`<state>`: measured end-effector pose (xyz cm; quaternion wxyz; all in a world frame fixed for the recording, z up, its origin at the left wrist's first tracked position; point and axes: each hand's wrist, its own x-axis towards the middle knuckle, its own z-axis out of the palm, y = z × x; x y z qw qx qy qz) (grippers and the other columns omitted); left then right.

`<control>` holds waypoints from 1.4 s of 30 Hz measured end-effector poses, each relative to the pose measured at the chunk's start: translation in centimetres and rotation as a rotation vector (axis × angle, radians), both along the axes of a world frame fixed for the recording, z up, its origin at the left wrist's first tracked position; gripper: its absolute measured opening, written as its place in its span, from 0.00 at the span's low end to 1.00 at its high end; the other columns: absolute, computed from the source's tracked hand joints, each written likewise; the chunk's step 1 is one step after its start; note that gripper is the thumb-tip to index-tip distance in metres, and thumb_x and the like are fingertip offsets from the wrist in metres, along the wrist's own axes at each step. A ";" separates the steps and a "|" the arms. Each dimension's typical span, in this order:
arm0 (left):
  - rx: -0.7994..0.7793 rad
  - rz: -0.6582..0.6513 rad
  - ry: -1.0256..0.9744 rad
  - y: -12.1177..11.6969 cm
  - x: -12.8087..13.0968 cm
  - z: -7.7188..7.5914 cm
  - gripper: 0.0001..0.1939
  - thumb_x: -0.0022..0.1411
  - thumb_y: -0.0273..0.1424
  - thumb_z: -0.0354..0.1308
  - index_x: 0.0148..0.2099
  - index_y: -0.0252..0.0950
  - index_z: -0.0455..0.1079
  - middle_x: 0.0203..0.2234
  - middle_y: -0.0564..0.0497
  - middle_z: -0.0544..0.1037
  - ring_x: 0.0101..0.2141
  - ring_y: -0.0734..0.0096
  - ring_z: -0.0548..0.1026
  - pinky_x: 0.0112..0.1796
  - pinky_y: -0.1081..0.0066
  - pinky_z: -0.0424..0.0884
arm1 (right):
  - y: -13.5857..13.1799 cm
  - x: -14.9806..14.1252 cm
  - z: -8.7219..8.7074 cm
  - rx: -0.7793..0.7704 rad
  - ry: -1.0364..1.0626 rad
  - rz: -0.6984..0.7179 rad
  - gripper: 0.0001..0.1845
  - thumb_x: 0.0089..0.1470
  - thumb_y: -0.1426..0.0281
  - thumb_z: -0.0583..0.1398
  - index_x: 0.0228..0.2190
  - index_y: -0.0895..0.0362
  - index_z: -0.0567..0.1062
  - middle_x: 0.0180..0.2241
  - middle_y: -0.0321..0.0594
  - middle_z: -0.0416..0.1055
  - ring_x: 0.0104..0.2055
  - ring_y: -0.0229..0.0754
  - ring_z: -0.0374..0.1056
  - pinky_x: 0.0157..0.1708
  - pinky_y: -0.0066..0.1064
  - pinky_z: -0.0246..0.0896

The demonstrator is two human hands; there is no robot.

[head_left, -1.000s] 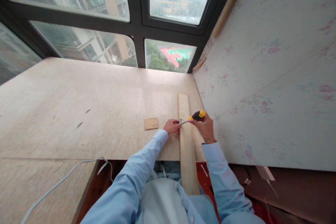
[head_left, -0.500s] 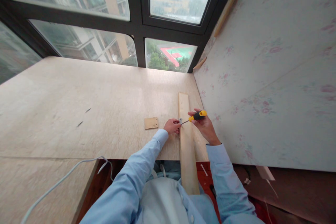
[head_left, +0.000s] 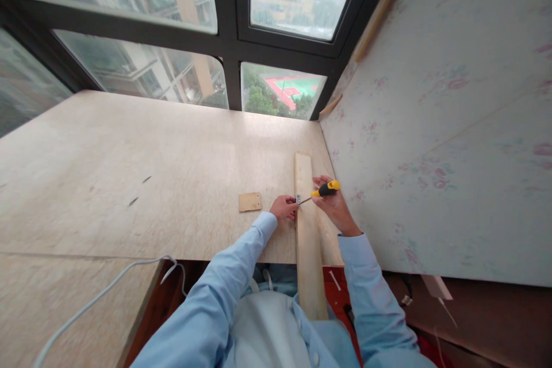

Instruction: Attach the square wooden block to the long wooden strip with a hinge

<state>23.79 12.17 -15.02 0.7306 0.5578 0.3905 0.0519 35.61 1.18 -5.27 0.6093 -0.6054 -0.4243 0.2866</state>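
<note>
A long narrow wooden plank lies on the plywood worktop, its near end sticking out over the edge toward me. My right hand is closed round a yellow and black screwdriver, whose tip points left at a small metal bracket on the plank's left edge. My left hand is pinched at that bracket, pressing it against the plank.
A small flat wooden piece lies just left of my left hand. A floral-patterned panel leans along the right. Windows stand behind the worktop. A white cable hangs over the near left edge.
My right hand has turned on the screwdriver handle, fingers shifting from over it to under it. The left hand, bracket and plank stay put.
</note>
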 end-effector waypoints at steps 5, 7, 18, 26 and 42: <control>-0.009 -0.004 -0.003 0.0 0.1 -0.1 0.14 0.56 0.22 0.59 0.46 0.29 0.72 0.29 0.50 0.77 0.23 0.77 0.74 0.26 0.76 0.74 | -0.7 0.4 0.5 -0.125 -0.040 -0.075 0.28 0.43 0.57 0.68 0.45 0.53 0.70 0.41 0.44 0.77 0.44 0.48 0.73 0.46 0.43 0.68; -0.012 -0.001 0.000 0.0 0.0 0.1 0.15 0.56 0.21 0.59 0.47 0.28 0.72 0.29 0.50 0.77 0.23 0.77 0.75 0.26 0.75 0.74 | -0.3 0.5 0.5 -0.202 -0.237 -0.277 0.26 0.37 0.54 0.70 0.34 0.56 0.73 0.31 0.41 0.77 0.34 0.47 0.73 0.37 0.39 0.70; 0.001 -0.010 -0.021 0.1 -0.1 0.0 0.13 0.56 0.22 0.59 0.45 0.29 0.73 0.29 0.51 0.78 0.23 0.76 0.75 0.27 0.75 0.75 | -0.3 0.5 0.1 -0.098 -0.003 0.030 0.34 0.43 0.59 0.68 0.50 0.49 0.64 0.53 0.45 0.69 0.54 0.44 0.67 0.52 0.39 0.64; 0.001 -0.004 -0.012 0.0 -0.1 0.0 0.14 0.57 0.22 0.58 0.47 0.29 0.71 0.31 0.49 0.78 0.23 0.76 0.75 0.26 0.75 0.75 | -0.4 0.0 1.4 -0.298 -0.234 -0.387 0.27 0.31 0.52 0.72 0.28 0.58 0.74 0.29 0.44 0.77 0.32 0.48 0.72 0.35 0.39 0.69; 0.081 0.114 0.135 -0.3 1.2 0.3 0.15 0.62 0.40 0.56 0.41 0.31 0.70 0.31 0.46 0.78 0.22 0.72 0.75 0.22 0.74 0.72 | -1.6 0.3 1.5 -0.254 -0.136 -0.330 0.26 0.40 0.48 0.66 0.28 0.57 0.71 0.23 0.36 0.69 0.24 0.39 0.63 0.22 0.29 0.61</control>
